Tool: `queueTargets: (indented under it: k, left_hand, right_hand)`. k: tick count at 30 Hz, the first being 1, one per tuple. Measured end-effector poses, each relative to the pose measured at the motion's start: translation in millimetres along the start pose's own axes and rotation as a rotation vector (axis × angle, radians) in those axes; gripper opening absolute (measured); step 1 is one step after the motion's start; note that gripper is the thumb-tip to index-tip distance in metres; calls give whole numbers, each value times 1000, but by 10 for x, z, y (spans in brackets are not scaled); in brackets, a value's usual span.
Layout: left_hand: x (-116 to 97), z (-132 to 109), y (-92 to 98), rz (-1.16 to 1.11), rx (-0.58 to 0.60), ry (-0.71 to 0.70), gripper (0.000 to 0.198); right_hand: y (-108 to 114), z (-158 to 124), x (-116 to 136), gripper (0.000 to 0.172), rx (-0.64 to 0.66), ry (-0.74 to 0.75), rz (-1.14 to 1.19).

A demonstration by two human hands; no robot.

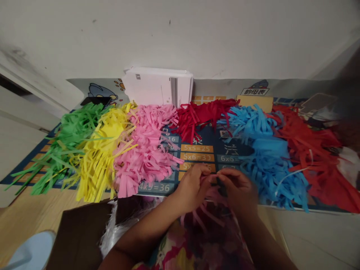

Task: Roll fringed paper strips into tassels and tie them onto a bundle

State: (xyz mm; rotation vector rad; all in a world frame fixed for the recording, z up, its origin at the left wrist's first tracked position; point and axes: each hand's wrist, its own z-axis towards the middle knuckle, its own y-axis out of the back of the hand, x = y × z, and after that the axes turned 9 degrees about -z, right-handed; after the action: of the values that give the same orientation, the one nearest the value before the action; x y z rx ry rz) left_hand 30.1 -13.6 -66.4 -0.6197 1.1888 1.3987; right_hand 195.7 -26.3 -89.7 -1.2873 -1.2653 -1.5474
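My left hand (192, 189) and my right hand (239, 189) meet at the table's front edge, fingers pinched together. Between them they grip the top of a pink paper tassel (214, 195), whose cut strips dangle over my lap. The fingers partly hide its twisted upper end. Nearest to my left hand lies a pile of pink fringed paper (149, 150). Blue fringed paper (272, 157) lies beside my right hand. Further back, between these piles, sits some dark red fringed paper (206, 114).
Green (75, 138) and yellow fringed paper (102, 146) cover the table's left side; red fringed paper (312, 150) is at right. A white stack of cards (157, 88) leans on the wall. A printed mat (197, 148) lies underneath. An open brown box (78, 228) stands lower left.
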Motion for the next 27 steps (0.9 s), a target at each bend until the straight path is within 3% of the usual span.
queueTargets:
  k: [5,7,12,17,23,27]
  left_hand:
    - [-47,15,21,-41,31,-57,9]
    - [-64,33,32,-34,62,-90,11]
    - [-68,77,22,73,8,-212,11]
    - [-48,75,-14,64,-59,-193,6]
    - [-80,74,-86,11,-26,-191,4]
    - [-80,83,-111,65,-46,-239,2]
  right_hand:
    - [37,-20,95,20,133,-96,102]
    - [65,-17,115,16,144,-47,55]
    - [129,-36,114,12,70,144,-154]
    - [197,-71,95,12,-30,174,-173]
    - [217,-70,160,12,72,238,-142]
    - [234,-68,161,15,15,274,-178]
